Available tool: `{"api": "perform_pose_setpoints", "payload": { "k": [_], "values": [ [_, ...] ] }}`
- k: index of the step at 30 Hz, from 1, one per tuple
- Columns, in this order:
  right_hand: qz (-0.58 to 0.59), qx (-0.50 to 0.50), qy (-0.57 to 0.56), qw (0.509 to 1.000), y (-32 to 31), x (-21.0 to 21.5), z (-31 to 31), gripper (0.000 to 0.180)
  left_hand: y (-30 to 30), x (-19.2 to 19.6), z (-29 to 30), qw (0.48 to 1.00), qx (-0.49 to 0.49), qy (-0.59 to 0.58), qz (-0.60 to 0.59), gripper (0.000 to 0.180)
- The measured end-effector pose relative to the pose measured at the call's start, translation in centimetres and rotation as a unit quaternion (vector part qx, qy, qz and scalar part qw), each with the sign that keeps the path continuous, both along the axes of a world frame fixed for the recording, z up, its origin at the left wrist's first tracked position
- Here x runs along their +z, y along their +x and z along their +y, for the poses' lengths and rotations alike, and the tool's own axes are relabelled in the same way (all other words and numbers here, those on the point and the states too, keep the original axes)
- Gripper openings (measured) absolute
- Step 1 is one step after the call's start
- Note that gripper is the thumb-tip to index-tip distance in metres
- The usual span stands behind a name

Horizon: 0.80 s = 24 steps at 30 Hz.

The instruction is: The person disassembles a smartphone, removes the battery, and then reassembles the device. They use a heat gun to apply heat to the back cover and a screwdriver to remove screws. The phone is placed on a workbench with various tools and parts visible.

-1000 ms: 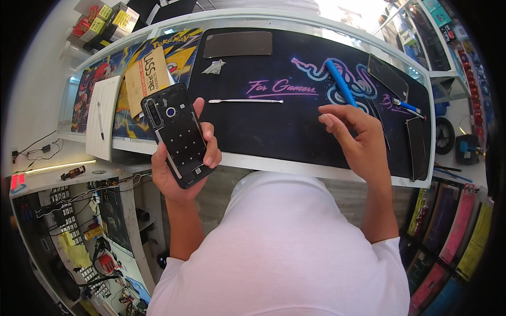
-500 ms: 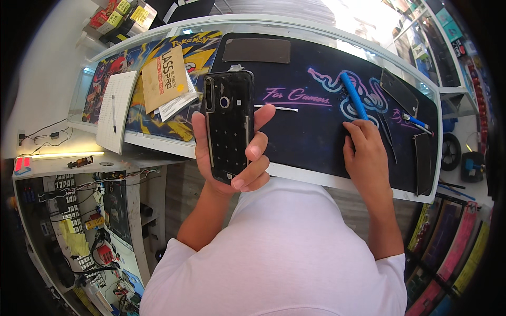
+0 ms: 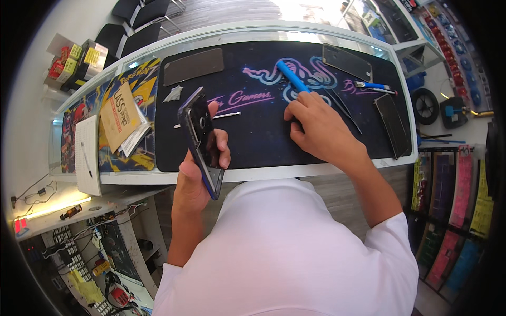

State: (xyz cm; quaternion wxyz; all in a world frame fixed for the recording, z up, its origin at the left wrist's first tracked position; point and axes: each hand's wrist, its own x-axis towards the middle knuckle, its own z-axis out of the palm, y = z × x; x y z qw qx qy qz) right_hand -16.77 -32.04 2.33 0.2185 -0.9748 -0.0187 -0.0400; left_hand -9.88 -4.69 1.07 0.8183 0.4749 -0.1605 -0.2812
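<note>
My left hand [image 3: 191, 181] is closed around a dark smartphone [image 3: 204, 126], holding it upright above the near edge of the mat. The phone is seen almost edge-on, its camera side angled to the right. My right hand [image 3: 322, 122] rests on the black printed mat [image 3: 253, 139], fingers loosely bent and thumb apart from the index finger. It overlaps the near end of a blue cylindrical tool [image 3: 291, 73] lying there. Beyond the phone lie a thin white-and-metal tool [image 3: 229, 114] and a crumpled pale scrap [image 3: 173, 94]. Dark tweezers [image 3: 345, 110] lie right of my right hand.
Flat dark phone-sized panels lie at the mat's back left [image 3: 194, 67], back right [image 3: 348, 62] and right edge [image 3: 391, 125]. A blue pen-like tool [image 3: 373, 86] is near them. Leftward are a brown envelope [image 3: 120, 118] and a notebook [image 3: 87, 155] with a pen.
The phone has turned in my left hand from its camera side facing me to nearly edge-on. The whole view has shifted, moving the counter leftward. My right hand stays by the blue tool.
</note>
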Motion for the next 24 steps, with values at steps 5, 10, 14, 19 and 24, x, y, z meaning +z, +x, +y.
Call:
{"api": "perform_pose_setpoints", "payload": {
  "k": [5,10,14,19,24],
  "values": [
    [-0.056,-0.024,0.156,0.986,0.2,1.0,-0.1,0.014,0.0,-0.8,-1.5,0.996,-0.008,-0.062,0.065,0.097],
    [-0.095,-0.062,0.428,0.896,1.0,1.0,3.1,0.020,1.6,-1.7,-2.9,0.989,-0.083,-0.109,0.058,0.057],
    [-0.130,-0.050,0.504,0.852,2.1,0.1,5.5,0.020,0.5,-0.7,-4.0,0.996,-0.078,0.002,-0.032,0.052],
    [-0.036,-0.075,0.680,0.729,2.3,-0.4,6.5,0.029,-0.2,1.6,-5.4,0.996,-0.050,0.053,0.054,0.037],
    [-0.146,0.061,0.708,0.688,0.9,-0.7,7.2,0.061,1.2,1.4,-7.7,0.988,0.141,0.068,0.013,0.031]
  ]
}}
